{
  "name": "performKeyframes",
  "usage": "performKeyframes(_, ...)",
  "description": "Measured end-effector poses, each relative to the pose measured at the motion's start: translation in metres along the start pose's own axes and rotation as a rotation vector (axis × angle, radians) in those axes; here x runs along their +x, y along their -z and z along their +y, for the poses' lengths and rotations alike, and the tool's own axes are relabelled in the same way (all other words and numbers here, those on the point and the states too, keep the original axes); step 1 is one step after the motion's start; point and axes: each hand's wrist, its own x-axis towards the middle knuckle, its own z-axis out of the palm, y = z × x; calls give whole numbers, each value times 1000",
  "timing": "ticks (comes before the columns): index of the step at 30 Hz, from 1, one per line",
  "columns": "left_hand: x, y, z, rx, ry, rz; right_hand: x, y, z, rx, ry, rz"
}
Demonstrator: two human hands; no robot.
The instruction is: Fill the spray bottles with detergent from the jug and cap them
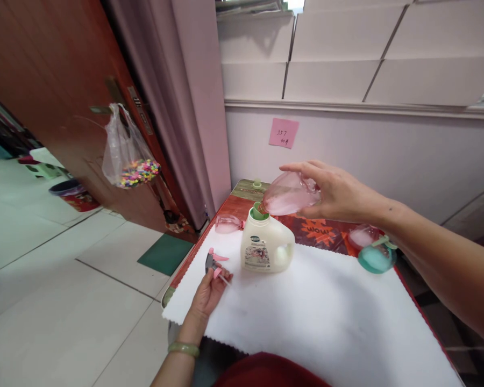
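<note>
My right hand [326, 185] grips a clear pink spray bottle [288, 194] by its base, tilted on its side. The bottle's neck meets the green mouth [260, 212] of a cream detergent jug [266, 247], which stands upright on the white mat. In my left hand [210, 290], resting low over the mat, is a pink and grey trigger spray head [214, 263] with a thin tube. Behind the jug on the left lies another pink bottle [228, 223] on its side.
A teal spray bottle [376, 259] and a pink one [363, 236] stand at the table's right edge. A small green cap [257, 183] sits at the back corner. The white mat [306, 322] covers the table front. A plastic bag [131, 156] hangs from the door handle.
</note>
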Motion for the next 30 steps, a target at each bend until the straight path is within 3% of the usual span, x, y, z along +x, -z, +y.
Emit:
performKeyframes(4,-2,-3,0,-23,-7,32,-21,-23,14,319,-199,87)
performKeyframes(8,-3,-9,2,-54,-26,64,-52,-66,31,832,-488,204)
performKeyframes(10,-5,-19,8,-81,-41,130,-72,-89,33,1083,-572,258)
performKeyframes(13,-9,-48,24,-119,-112,269,-107,-118,25,1305,-574,214)
performKeyframes(15,-13,-75,38,-122,-195,293,-132,-132,19,1324,-608,225)
performKeyframes(17,-17,-103,52,-76,-246,236,-155,-140,14,1280,-625,239)
performKeyframes(21,-22,-146,65,-1,-249,166,-182,-140,13,1121,-610,266)
performKeyframes(30,-19,-170,53,20,-215,121,-192,-133,11,1011,-583,233)
